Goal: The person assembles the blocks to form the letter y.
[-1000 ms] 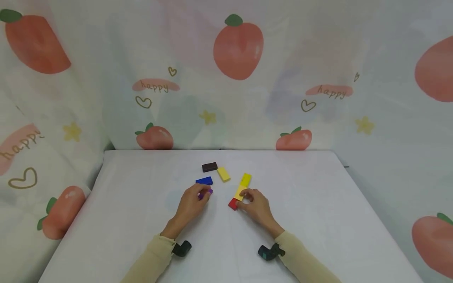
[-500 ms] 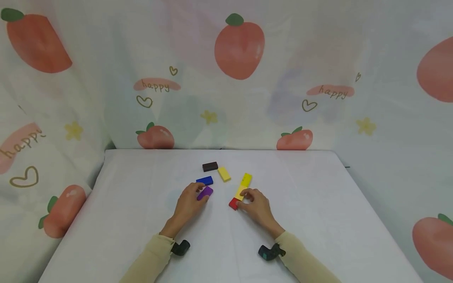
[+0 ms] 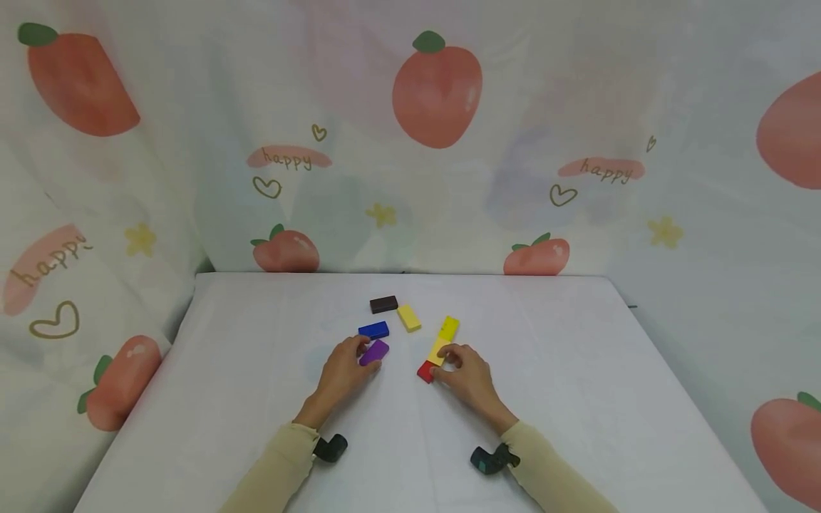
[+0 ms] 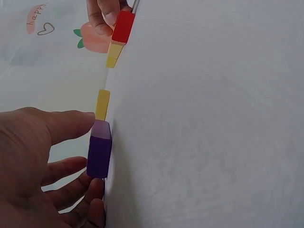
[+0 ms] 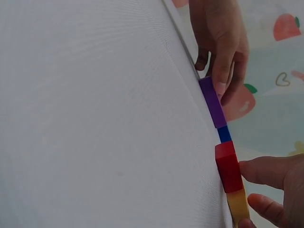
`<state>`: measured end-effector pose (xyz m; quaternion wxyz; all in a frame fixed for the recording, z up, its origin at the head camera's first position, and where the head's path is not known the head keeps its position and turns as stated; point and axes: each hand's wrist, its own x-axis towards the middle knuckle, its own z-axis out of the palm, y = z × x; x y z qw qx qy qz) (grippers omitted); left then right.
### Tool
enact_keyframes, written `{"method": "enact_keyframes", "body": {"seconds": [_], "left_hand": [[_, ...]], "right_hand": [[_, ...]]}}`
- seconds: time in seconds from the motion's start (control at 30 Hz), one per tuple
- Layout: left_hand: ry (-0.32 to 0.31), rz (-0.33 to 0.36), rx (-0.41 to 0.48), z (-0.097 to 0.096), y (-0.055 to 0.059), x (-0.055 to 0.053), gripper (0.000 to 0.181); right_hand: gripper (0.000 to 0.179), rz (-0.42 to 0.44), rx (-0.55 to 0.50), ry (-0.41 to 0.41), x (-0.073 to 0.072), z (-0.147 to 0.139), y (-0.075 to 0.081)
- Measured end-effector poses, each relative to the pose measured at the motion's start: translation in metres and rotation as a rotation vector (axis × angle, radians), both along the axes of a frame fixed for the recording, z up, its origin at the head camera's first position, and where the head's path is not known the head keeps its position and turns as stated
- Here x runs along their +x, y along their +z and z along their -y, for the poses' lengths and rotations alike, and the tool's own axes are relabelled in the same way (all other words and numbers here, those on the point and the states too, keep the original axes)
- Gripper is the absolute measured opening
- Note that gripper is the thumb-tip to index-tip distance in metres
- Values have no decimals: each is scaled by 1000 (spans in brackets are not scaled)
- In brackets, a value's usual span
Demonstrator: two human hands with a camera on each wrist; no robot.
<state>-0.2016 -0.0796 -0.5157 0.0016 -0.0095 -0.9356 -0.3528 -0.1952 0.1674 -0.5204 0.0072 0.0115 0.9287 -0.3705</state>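
Nearest me, the right hand (image 3: 470, 374) curves in, its thumb against a bright red block (image 3: 425, 372); whether it pinches, I can't tell. That red block ends a slanting row, meeting a warm yellow block (image 3: 436, 350), then a sharper yellow block (image 3: 449, 328). Opposite, the left hand (image 3: 343, 370) pinches a deep purple block (image 3: 375, 353), smooth and oblong, just short of a blue block (image 3: 373, 330). Farther out lie a pale yellow block (image 3: 409, 318) and a near-black block (image 3: 383, 305).

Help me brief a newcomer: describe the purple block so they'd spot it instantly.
On the white table, find the left hand. The purple block sits right at it, on the near side of the blue block; it alone is purple.
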Motion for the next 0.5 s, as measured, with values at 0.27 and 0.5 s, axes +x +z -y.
{"method": "enact_keyframes", "body": {"seconds": [0.27, 0.5], "left_hand": [[-6, 13, -9, 0, -1, 2, 47], [-19, -11, 2, 0, -3, 1, 45]], "right_hand": [[26, -8, -5, 4, 3, -1, -2], [27, -14, -9, 4, 2, -1, 0]]}}
